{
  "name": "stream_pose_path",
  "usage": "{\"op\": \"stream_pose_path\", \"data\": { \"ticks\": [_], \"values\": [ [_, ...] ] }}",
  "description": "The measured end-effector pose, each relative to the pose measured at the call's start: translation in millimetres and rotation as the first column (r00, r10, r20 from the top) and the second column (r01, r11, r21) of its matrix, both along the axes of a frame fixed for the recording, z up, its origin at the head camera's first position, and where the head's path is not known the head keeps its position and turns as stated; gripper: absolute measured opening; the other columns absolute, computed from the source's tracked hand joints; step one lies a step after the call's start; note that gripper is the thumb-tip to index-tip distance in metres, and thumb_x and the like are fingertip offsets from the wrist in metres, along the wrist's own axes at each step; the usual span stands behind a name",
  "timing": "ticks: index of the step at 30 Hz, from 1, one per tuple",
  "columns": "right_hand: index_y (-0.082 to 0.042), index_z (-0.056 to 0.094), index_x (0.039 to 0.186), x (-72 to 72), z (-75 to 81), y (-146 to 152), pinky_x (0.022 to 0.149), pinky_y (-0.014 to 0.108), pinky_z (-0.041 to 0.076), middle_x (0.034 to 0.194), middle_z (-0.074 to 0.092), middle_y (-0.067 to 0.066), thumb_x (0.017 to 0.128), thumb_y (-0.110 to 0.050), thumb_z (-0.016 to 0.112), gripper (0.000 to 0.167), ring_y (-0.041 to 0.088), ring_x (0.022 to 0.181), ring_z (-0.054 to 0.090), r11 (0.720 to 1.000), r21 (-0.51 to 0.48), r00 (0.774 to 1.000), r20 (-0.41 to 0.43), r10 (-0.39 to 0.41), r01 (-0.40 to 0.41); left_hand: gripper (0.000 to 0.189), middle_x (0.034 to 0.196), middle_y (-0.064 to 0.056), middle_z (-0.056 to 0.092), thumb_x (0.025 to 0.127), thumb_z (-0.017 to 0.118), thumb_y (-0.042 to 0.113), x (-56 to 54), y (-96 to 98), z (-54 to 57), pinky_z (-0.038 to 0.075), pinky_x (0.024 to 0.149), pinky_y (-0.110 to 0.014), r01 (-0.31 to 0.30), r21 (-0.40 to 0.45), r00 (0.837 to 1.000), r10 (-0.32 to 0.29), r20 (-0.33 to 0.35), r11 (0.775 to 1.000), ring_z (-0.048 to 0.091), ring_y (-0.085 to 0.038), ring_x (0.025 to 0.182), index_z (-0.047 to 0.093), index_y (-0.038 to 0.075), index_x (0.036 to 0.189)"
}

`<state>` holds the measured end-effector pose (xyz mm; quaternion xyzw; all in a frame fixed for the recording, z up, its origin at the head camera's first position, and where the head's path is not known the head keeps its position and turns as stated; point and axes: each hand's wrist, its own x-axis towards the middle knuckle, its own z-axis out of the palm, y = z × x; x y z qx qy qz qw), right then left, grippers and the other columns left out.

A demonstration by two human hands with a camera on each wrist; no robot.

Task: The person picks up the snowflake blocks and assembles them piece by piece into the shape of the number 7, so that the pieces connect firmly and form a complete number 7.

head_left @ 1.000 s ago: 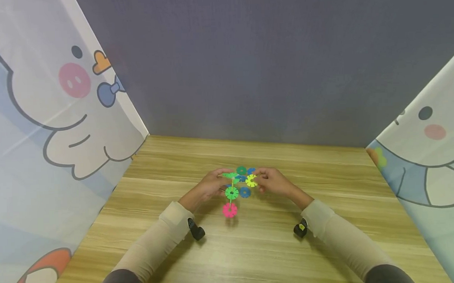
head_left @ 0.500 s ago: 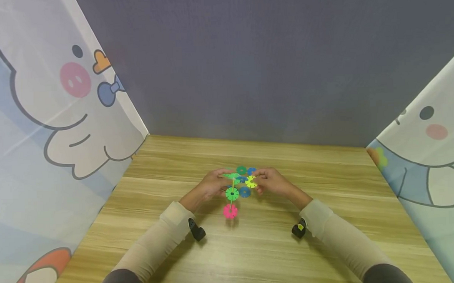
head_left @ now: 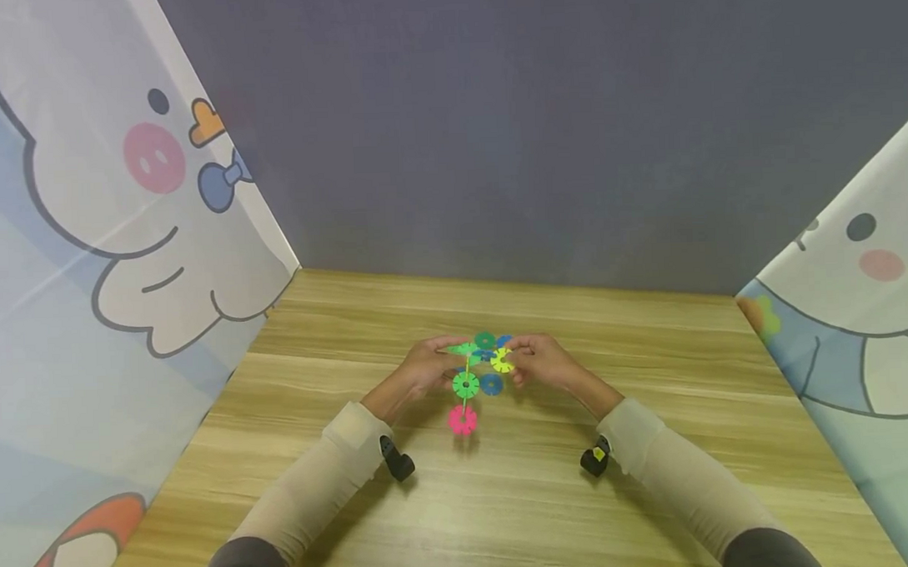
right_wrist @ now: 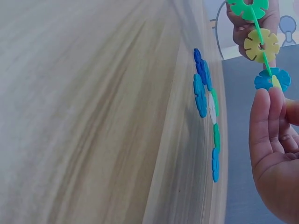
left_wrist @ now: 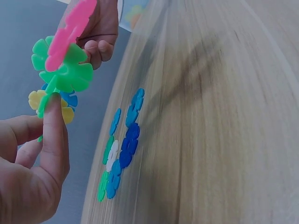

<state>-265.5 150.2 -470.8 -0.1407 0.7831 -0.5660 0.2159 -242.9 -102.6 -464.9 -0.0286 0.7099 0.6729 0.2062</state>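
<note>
Left hand [head_left: 427, 366]: I pinch a green disc [left_wrist: 42, 106]
Right hand [head_left: 543, 362]: I pinch a yellow disc [head_left: 496, 362]
Pink disc [head_left: 462, 420]: linked, nearest me
Table [head_left: 506, 498]: loose discs [left_wrist: 129, 145] lying flat

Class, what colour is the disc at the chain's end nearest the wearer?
Pink; the disc shows best, whole, in the head view.

wood-grain table [head_left: 521, 498] | dark grey back panel [head_left: 509, 131] | left cartoon sheet [head_left: 58, 356] | right cartoon sheet [head_left: 862, 353]
</note>
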Motion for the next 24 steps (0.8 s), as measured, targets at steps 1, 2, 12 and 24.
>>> {"op": "stream_pose_path", "data": {
  "ticks": [1,2,12,24],
  "values": [
    [0.013,0.054,0.133,-0.1,-0.1,0.3,0.070,0.031,0.064,0.081,0.068,0.005,0.101,-0.007,0.059,0.038,0.011,0.066,0.066,1.000,0.002,1.000,0.002,0.000,0.000,0.045,0.097,-0.010,0.072,0.093,0.068,0.003,0.1,0.2,-0.3,0.063,0.064,-0.023,0.001,0.001,1.000,-0.001,0.000,1.000,0.068,-0.013,0.072,0.064,0.013,0.137],
    [0.013,0.055,0.132,-0.1,0.1,0.8,0.070,0.031,0.064,0.081,0.069,0.005,0.101,-0.007,0.059,0.038,0.011,0.066,0.066,1.000,0.006,1.000,0.002,0.002,-0.002,0.045,0.094,-0.007,0.071,0.094,0.068,0.003,0.3,0.4,-0.2,0.062,0.064,-0.023,0.004,0.000,1.000,-0.004,-0.001,1.000,0.067,-0.013,0.072,0.063,0.012,0.138],
    [0.012,0.055,0.134,-2.7,2.2,5.3,0.070,0.033,0.065,0.086,0.071,0.017,0.101,-0.008,0.060,0.039,0.012,0.065,0.067,0.998,0.045,0.999,0.001,0.050,-0.050,0.051,0.101,-0.007,0.072,0.094,0.069,0.006,0.5,4.7,2.6,0.063,0.068,-0.024,0.028,-0.059,0.999,-0.029,-0.018,0.998,0.066,-0.012,0.077,0.058,0.012,0.144],
    [0.009,0.056,0.134,-2.5,9.6,6.2,0.071,0.036,0.066,0.086,0.070,0.013,0.101,-0.009,0.059,0.037,0.013,0.068,0.067,0.997,0.039,0.998,0.006,0.061,-0.061,0.053,0.100,-0.004,0.069,0.096,0.068,0.008,2.0,1.8,9.3,0.062,0.066,-0.023,0.080,-0.061,0.997,-0.081,-0.011,0.995,0.065,-0.012,0.074,0.055,0.012,0.146]
  ]
}}
